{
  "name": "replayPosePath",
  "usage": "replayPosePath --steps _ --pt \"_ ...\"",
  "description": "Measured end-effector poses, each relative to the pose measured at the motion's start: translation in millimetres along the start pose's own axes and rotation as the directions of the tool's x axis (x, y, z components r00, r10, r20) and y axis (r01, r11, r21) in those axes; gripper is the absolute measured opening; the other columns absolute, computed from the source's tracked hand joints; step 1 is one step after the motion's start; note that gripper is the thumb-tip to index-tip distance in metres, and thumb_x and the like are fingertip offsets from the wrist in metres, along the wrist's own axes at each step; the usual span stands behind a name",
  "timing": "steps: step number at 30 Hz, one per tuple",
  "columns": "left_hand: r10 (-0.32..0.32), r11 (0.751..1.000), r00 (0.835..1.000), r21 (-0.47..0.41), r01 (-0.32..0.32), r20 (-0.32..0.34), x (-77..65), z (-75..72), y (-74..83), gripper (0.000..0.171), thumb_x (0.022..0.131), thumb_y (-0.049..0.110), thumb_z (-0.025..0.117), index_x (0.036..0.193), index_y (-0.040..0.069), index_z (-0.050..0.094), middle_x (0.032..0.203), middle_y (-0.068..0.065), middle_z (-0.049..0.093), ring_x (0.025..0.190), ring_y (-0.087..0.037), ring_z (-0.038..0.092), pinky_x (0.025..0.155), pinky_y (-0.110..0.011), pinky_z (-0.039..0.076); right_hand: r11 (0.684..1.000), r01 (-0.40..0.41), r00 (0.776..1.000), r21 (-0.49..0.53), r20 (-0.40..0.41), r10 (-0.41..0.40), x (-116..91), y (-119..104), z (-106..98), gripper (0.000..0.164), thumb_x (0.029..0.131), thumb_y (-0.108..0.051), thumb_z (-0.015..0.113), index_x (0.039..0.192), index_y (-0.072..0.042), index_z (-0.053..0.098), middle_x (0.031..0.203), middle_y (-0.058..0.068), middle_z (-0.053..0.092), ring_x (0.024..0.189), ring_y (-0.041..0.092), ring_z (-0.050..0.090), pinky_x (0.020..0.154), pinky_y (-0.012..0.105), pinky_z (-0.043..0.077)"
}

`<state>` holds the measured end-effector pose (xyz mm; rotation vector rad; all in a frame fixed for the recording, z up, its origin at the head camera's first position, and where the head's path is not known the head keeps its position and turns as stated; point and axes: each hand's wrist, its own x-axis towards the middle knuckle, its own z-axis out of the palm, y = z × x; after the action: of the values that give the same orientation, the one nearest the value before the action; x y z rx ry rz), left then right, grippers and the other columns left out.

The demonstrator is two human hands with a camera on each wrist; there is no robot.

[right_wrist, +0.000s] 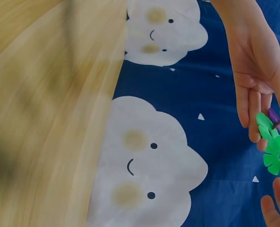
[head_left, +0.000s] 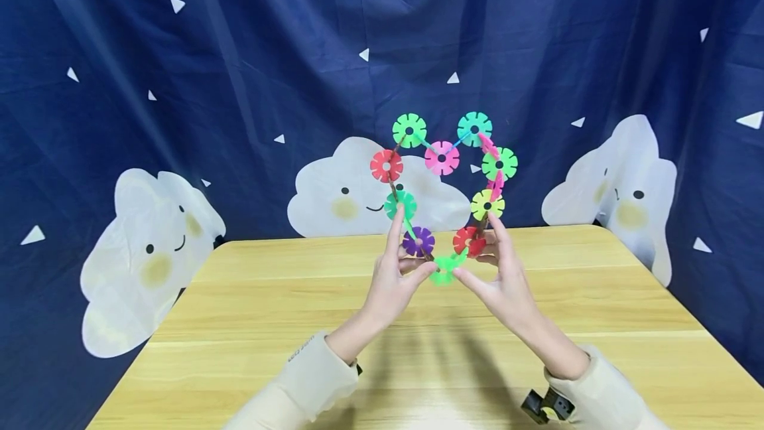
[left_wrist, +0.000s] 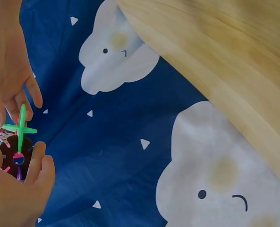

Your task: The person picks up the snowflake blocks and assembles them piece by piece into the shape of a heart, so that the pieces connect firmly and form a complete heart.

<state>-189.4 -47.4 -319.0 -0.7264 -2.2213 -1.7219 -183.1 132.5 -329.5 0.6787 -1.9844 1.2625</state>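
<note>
A heart-shaped ring of slotted plastic snowflake discs is held up above the table, a pink disc (head_left: 442,158) at its top dip and a light green disc (head_left: 442,271) at its bottom point. My left hand (head_left: 388,284) grips the lower left side, thumb near the bottom disc and index finger along the teal disc (head_left: 400,206), close to the purple disc (head_left: 418,242). On the lower right my right hand (head_left: 507,284) holds the ring by the red disc (head_left: 468,242), its index finger reaching the yellow disc (head_left: 487,205). A brown disc (left_wrist: 12,147) shows between fingers in the left wrist view.
Below the hands lies a light wood-grain table (head_left: 268,324). Behind it hangs a dark blue curtain (head_left: 239,85) with white triangles and smiling clouds. A black strap mount (head_left: 548,407) sits at the right sleeve.
</note>
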Motion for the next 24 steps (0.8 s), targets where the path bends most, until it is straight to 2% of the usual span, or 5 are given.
replayPosePath --steps 6,10,14,19,24 --pt "-0.041 0.998 0.998 0.047 0.038 0.049 1.8 -2.4 -9.4 0.088 0.082 0.01 0.066 0.147 0.02 0.008 0.106 -0.019 0.062 0.085 -0.026 0.066 0.073 -0.025 0.052 0.991 -0.127 0.99 -0.047 0.062 0.13 -3.0 7.4 -0.8 0.093 0.064 0.006 0.077 0.141 -0.001 0.024 0.1 0.02 0.056 0.09 0.015 0.053 0.076 0.014 0.046" --pt "-0.106 0.99 0.993 0.096 0.1 0.06 3.3 -3.2 -17.0 0.084 0.082 0.009 0.067 0.146 0.011 0.013 0.111 -0.021 0.059 0.083 -0.027 0.066 0.072 -0.026 0.053 0.97 -0.22 0.965 -0.102 0.125 0.232 -4.6 13.1 -0.5 0.087 0.069 -0.001 0.076 0.14 0.0 0.026 0.099 0.017 0.057 0.089 0.022 0.054 0.074 0.026 0.049" --pt "-0.185 0.971 0.98 0.168 0.171 0.07 2.4 -2.7 -25.6 0.083 0.082 0.013 0.068 0.145 0.008 0.014 0.111 -0.022 0.058 0.085 -0.026 0.065 0.072 -0.027 0.052 0.953 -0.272 0.94 -0.132 0.177 0.293 -7.5 20.3 1.9 0.082 0.071 -0.005 0.076 0.137 0.002 0.029 0.098 0.016 0.057 0.089 0.025 0.054 0.072 0.035 0.049" --pt "-0.258 0.941 0.961 0.252 0.227 0.095 3.5 -3.4 -36.8 0.083 0.079 0.017 0.071 0.142 0.004 0.019 0.106 -0.018 0.053 0.081 -0.022 0.061 0.063 -0.025 0.05 0.926 -0.291 0.908 -0.24 0.236 0.347 -11.6 30.5 5.4 0.078 0.073 -0.016 0.076 0.135 0.003 0.032 0.096 0.014 0.058 0.084 0.024 0.054 0.068 0.034 0.046" --pt "-0.334 0.911 0.931 0.301 0.28 0.146 5.2 -5.2 -48.5 0.08 0.079 0.019 0.071 0.14 0.0 0.024 0.111 -0.018 0.052 0.077 -0.017 0.057 0.062 -0.025 0.048 0.877 -0.27 0.871 -0.397 0.288 0.399 -14.6 38.8 8.3 0.077 0.073 -0.03 0.076 0.131 0.002 0.036 0.09 0.011 0.06 0.072 0.019 0.05 0.059 0.029 0.041"
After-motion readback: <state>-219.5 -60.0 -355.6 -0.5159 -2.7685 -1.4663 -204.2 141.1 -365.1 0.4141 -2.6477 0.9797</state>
